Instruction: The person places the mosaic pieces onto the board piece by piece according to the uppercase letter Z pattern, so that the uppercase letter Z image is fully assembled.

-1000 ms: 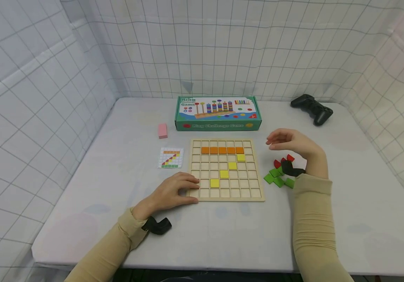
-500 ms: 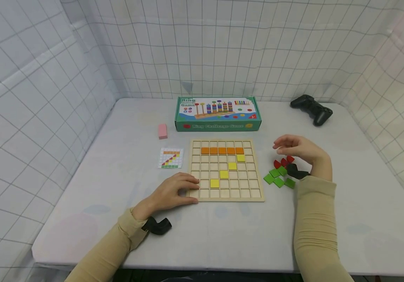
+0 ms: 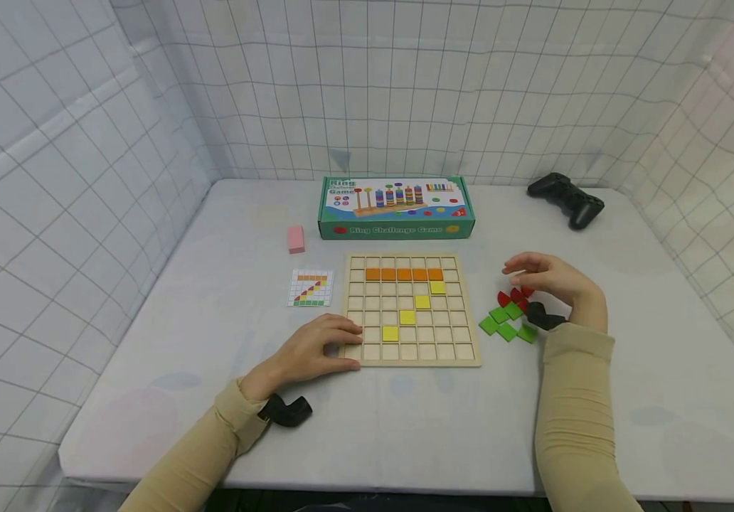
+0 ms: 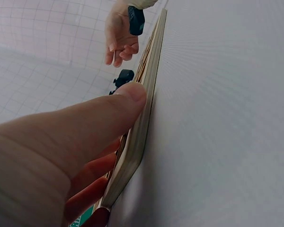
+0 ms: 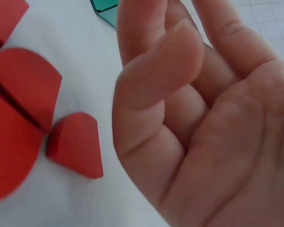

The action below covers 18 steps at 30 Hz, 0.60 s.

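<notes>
My left hand (image 3: 311, 348) rests at the near left corner of a wooden grid board (image 3: 418, 352). Its thumb (image 4: 116, 101) lies against the board's edge in the left wrist view, the other fingers beyond it at the left side. Orange tiles (image 3: 403, 274) fill a row on the board, with yellow tiles (image 3: 407, 318) stepping diagonally below. My right hand (image 3: 555, 281) hovers beside several red quarter-round pieces (image 3: 503, 299), fingers loosely bent, nothing held. In the right wrist view, a red piece (image 5: 78, 146) lies just left of the fingers. Several green square tiles (image 3: 506, 331) lie in front.
A small pattern card (image 3: 311, 288) lies left of the board, a pink block (image 3: 296, 240) behind it. The green Ring Challenge Game box (image 3: 396, 229) stands behind the board. A black game controller (image 3: 567, 199) is at the back right. Gridded cloth walls (image 3: 405, 92) enclose the table.
My right hand has moved right and slightly nearer, away from the board and down toward the red pieces. The left hand and the board have stayed put.
</notes>
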Each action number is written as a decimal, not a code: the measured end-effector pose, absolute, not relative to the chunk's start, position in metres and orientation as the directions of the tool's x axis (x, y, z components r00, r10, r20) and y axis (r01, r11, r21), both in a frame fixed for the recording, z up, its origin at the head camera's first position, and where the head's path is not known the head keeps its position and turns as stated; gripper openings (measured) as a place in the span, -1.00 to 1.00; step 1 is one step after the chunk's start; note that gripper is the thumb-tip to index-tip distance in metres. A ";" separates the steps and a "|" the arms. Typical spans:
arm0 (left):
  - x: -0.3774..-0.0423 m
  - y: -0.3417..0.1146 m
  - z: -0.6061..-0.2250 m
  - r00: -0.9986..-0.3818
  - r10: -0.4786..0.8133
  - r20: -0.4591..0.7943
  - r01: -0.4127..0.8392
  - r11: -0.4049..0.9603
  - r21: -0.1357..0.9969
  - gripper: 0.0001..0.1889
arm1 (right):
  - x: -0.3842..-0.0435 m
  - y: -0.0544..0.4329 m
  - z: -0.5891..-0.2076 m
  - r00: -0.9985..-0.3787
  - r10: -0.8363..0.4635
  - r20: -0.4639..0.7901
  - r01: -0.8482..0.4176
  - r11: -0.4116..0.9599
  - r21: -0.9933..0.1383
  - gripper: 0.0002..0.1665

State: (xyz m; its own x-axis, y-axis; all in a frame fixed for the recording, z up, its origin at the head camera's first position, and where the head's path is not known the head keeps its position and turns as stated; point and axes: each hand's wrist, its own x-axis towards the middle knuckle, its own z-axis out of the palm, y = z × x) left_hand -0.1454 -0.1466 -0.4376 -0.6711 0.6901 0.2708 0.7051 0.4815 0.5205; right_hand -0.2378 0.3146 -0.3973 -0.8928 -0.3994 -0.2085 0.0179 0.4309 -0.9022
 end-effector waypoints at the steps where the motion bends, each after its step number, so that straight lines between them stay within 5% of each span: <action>1: -0.146 -0.147 -0.438 -0.672 0.690 0.270 0.704 0.482 0.521 -0.59 | -0.237 0.316 -0.398 -0.893 -0.398 -0.208 0.022 0.425 -0.905 -0.60; 18: -0.146 -0.147 -0.439 -0.678 0.687 0.263 0.695 0.482 0.533 -0.58 | -0.234 0.330 -0.406 -0.921 -0.279 -0.272 0.135 0.428 -0.894 -0.43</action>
